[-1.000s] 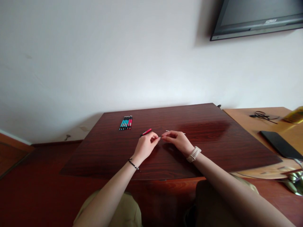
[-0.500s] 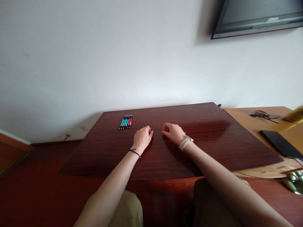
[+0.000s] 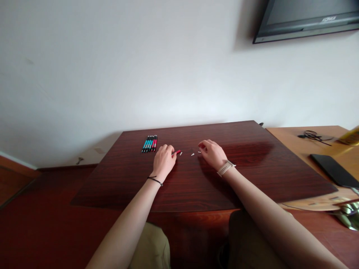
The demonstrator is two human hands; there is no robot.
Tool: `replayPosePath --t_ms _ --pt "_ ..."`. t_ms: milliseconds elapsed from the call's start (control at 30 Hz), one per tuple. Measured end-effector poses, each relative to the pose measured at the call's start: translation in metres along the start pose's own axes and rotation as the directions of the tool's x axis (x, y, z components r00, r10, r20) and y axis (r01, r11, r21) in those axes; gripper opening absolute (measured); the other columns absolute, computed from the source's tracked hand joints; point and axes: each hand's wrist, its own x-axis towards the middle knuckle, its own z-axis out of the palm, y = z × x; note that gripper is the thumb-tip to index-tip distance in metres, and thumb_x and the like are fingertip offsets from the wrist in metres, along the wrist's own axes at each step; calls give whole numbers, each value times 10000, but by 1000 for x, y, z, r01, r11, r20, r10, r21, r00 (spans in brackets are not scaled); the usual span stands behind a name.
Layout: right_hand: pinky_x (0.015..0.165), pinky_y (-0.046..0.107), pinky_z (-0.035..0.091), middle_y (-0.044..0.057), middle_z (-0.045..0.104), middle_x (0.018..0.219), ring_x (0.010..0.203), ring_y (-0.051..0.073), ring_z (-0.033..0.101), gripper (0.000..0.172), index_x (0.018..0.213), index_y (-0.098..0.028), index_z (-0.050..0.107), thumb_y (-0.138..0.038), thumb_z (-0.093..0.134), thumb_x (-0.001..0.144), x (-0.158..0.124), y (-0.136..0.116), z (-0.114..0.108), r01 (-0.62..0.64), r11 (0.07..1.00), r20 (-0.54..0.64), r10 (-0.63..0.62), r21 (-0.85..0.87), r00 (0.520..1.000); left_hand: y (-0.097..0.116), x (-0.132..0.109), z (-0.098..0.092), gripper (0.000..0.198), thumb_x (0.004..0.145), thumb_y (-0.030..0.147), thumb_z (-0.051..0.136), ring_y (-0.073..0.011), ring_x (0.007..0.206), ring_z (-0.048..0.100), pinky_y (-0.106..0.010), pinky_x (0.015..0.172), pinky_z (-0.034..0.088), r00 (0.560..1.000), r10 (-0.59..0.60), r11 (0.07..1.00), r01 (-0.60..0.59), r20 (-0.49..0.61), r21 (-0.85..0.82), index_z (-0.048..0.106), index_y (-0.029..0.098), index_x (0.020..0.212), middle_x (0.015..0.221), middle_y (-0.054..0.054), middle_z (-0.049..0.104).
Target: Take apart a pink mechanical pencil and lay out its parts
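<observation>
My left hand (image 3: 163,161) rests on the dark wooden board (image 3: 252,172) with its fingertips closed on a short red pen piece (image 3: 177,151). My right hand (image 3: 213,153) lies a little to the right, fingers curled, touching the board near a small white part (image 3: 199,152). Two more tiny white parts (image 3: 192,154) lie between the hands. A row of several blue and red pens (image 3: 149,144) sits just beyond my left hand. A thin black band is on my left wrist and a pale watch (image 3: 226,168) on my right.
A lighter wooden table (image 3: 291,136) stands at the right with a black phone (image 3: 333,170), a coiled black cable (image 3: 310,136) and a yellow object (image 3: 350,136). A dark screen (image 3: 305,16) hangs on the white wall. My knees show below the board's front edge.
Both hands moved away from me toward the pen row and drew apart. The small white parts, held between the fingertips a second ago, now lie on the board between them.
</observation>
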Motion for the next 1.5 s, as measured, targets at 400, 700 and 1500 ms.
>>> replayPosePath --t_ms 400,700,1500 --pt "943 365 472 98 732 1030 980 262 664 133 1021 -213 785 -286 677 993 -22 47 -23 -86 981 169 115 -173 979 -22 -8 4 87 1023 262 645 -219 833 657 -320 743 460 990 -108 994 108 90 3 651 214 950 985 -74 681" --pt "871 342 480 76 768 1054 978 251 683 95 1054 -219 724 -250 640 1022 -20 34 -23 -21 998 104 26 -51 994 -7 -9 -6 122 1025 252 653 -240 1067 666 -356 948 536 998 64 982 -65 -12 -178 645 235 1146 1121 -78 689" --pt "853 330 520 66 769 1043 940 229 707 88 1005 -238 768 -273 698 965 -21 79 -38 -63 996 103 69 -58 992 20 -20 -12 269 1077 322 596 -202 800 707 -299 698 439 991 135 956 -135 -15 -259 693 223 846 837 -28 715"
